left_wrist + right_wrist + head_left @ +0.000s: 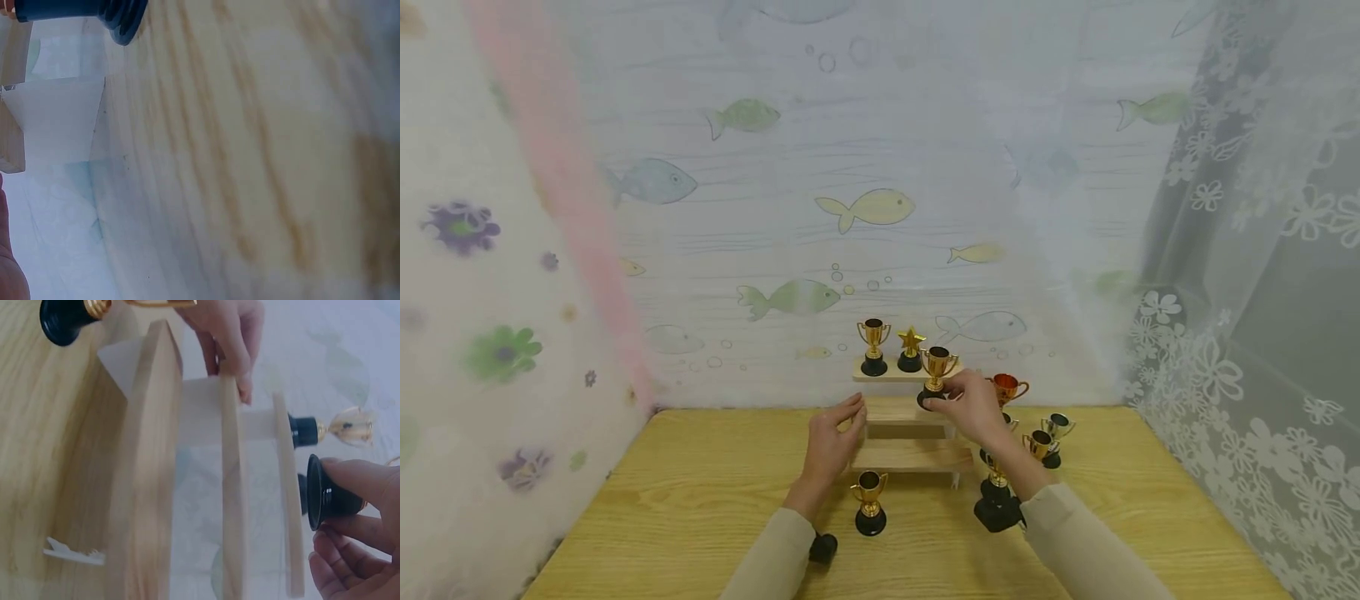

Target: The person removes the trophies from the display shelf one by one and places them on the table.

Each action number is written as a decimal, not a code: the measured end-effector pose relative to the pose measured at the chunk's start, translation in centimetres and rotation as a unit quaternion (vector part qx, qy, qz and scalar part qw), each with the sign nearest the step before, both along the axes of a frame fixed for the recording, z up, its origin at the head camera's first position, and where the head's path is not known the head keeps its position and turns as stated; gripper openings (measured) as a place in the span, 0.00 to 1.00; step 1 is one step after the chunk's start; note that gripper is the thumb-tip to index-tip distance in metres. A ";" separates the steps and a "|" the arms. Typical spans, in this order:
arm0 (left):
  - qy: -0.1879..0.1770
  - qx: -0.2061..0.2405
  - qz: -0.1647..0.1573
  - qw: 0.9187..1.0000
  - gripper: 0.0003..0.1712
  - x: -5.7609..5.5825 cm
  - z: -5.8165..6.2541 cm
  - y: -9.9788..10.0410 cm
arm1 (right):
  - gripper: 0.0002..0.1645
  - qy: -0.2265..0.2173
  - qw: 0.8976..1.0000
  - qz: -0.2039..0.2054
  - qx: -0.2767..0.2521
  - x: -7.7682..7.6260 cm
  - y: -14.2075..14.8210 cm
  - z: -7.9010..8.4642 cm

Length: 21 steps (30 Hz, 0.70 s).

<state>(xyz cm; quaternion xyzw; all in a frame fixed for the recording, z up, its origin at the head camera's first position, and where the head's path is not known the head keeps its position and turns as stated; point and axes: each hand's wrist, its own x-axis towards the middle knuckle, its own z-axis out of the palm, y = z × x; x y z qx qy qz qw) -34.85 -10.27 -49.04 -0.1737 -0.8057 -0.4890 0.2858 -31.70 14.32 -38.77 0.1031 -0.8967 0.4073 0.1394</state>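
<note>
My right hand (973,404) holds a small gold trophy cup (937,362) by its black base, in front of the top shelf of a stepped wooden stand (912,455). In the right wrist view the fingers pinch that black base (337,497), clear of the boards. My left hand (831,442) grips the left end of the stand's middle shelf; its fingertips sit at the board's end in the right wrist view. On the top shelf stand a gold cup trophy (873,346) and a gold star trophy (911,348).
One gold trophy (869,502) stands on the table before the stand. Right of it are several more: a red-orange cup (1007,387), a silver one (1057,427), gold ones (1039,446). A black object (823,548) lies by the left sleeve.
</note>
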 end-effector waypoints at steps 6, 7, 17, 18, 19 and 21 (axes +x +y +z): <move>-0.003 0.000 0.000 1.000 0.15 -0.1 0.0 0.0 | 0.18 -0.002 1.000 0.011 -0.007 1.0 -0.6 -0.5; -0.002 0.000 0.000 1.000 0.15 0.0 0.0 0.0 | 0.18 -0.003 1.000 0.014 -0.006 1.2 -0.7 -0.6; -0.003 -0.001 0.006 1.000 0.15 0.0 0.2 0.1 | 0.18 0.008 0.999 0.048 -0.020 2.7 -1.1 -2.4; -0.003 -0.001 0.006 1.000 0.15 0.0 0.2 0.1 | 0.18 0.012 0.999 0.049 -0.021 2.8 -1.1 -2.6; -0.004 0.000 0.005 1.000 0.15 0.0 0.1 0.1 | 0.17 0.009 0.999 0.048 -0.023 2.8 -1.1 -2.8; -0.005 -0.001 0.005 1.000 0.15 0.0 0.1 0.1 | 0.16 0.001 0.999 0.046 -0.028 3.0 -1.2 -3.2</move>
